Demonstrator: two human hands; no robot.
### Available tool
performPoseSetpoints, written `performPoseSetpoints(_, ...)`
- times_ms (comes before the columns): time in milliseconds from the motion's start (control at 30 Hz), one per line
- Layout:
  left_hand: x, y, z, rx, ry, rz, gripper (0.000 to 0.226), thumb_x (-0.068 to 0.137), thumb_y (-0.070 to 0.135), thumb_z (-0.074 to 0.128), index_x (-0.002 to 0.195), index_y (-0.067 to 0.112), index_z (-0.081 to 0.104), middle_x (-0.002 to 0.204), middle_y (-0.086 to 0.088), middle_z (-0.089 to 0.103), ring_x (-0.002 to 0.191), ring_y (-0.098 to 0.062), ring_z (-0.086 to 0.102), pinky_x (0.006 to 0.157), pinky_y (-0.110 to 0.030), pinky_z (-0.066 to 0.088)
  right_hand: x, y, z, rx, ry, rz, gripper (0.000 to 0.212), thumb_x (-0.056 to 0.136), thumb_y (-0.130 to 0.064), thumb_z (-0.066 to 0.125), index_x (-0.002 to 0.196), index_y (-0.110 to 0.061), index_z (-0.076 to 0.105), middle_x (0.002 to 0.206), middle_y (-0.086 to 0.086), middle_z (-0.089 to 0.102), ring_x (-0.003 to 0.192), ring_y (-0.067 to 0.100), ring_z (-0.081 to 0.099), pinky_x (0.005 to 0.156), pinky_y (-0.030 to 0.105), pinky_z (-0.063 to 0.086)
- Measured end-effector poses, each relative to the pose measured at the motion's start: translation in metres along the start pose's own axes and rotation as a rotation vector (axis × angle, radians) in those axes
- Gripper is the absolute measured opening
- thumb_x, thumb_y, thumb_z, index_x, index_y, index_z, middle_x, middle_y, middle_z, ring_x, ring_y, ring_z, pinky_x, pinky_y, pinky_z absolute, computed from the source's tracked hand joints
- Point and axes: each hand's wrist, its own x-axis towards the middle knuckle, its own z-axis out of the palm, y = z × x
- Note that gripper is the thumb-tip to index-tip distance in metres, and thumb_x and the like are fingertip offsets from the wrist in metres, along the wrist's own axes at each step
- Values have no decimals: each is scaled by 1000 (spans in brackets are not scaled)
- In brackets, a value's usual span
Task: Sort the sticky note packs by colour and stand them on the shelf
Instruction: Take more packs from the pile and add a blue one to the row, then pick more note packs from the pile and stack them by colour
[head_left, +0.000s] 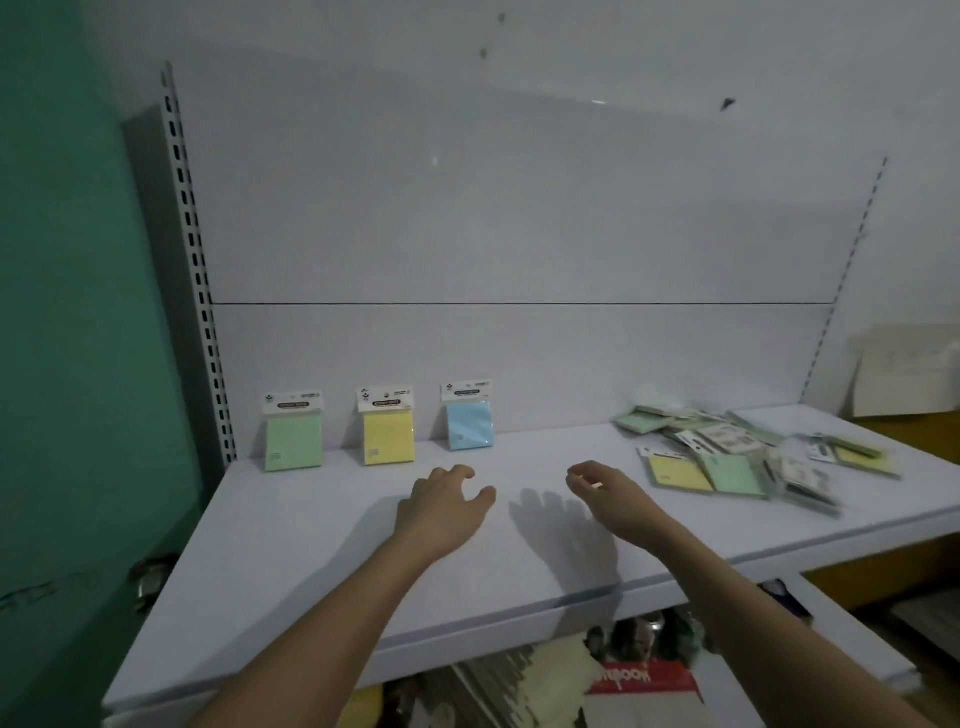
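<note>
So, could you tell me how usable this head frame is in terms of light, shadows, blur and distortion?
Head view: dim, bluish light; the right hand throws a clear shadow on the shelf; the three standing packs, green, yellow and blue, read fairly sharp; the loose pile is smeared at its right edge; wide-angle bending curves the slotted upright.

smooth matt shelf (322, 561), glossy plastic-wrapped packs (727, 462)

A pale shelf (322, 561) carries three sticky note packs standing against its back panel, well apart: a green pack (293, 435), a yellow pack (388, 430), and a blue pack (470, 418). At the right end lies a loose pile of packs (737, 457), overlapping, mostly green and yellow.
</note>
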Motion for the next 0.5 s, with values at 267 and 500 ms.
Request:
performPoseSetpoints(267, -16, 92, 32, 18, -26, 62, 54, 90, 58, 39, 136, 31, 44, 142, 0, 46, 129, -22, 42, 105, -42, 37, -38, 42, -75, -152, -18, -35, 47, 96, -47, 45, 136, -22, 51, 136, 2, 52, 122, 20, 52, 98, 34, 42)
performPoseSetpoints(500, -29, 208, 99, 17, -82, 89, 54, 90, 56, 42, 137, 29, 45, 140, 0, 48, 128, -23, 43, 104, -42, 39, -77, 131, -172, -164, -39, -7, 51, 96, -51, 43, 139, -23, 46, 140, 0, 49, 118, 19, 53, 90, 30, 46)
